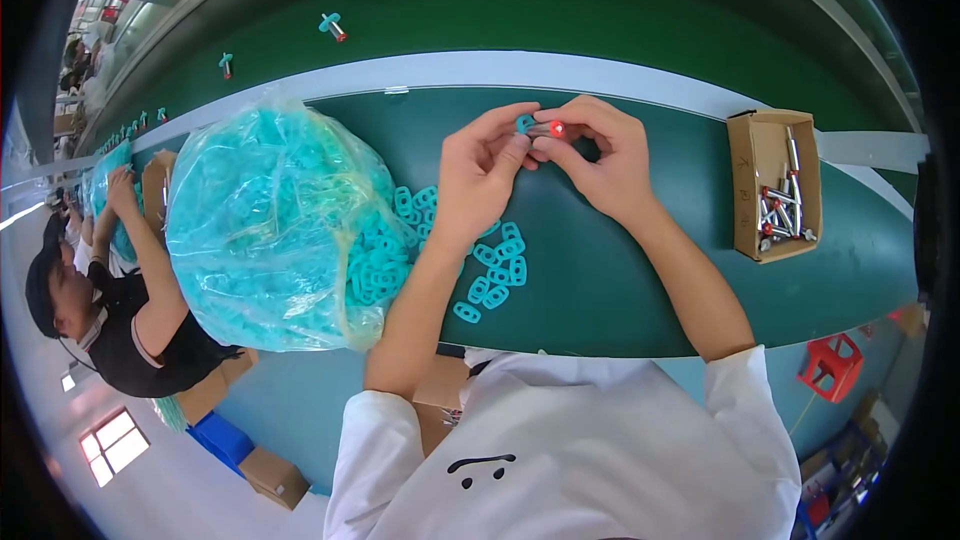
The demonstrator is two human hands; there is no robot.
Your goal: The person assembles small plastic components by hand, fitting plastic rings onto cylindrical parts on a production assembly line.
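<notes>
Above the dark green table, both hands meet near its far edge with fingers pinched. My left hand (475, 175) grips a small teal plastic oval piece (524, 124). A short metal pin with a red end (557, 128) is held in my right hand (610, 160), its shaft lying toward the teal piece. Fingers partly cover the spot where the two parts come together, so I cannot tell how far the pin is in. Several loose teal oval pieces with holes (497, 265) lie beside my left forearm.
A large clear bag of teal pieces (270, 230) stands on the left, its opening toward my left arm. At the right sits an open cardboard box (745, 190) of metal pins. Pin-and-teal-piece assemblies (333, 27) lie on the green belt (480, 15) beyond. A co-worker (150, 340) works at far left.
</notes>
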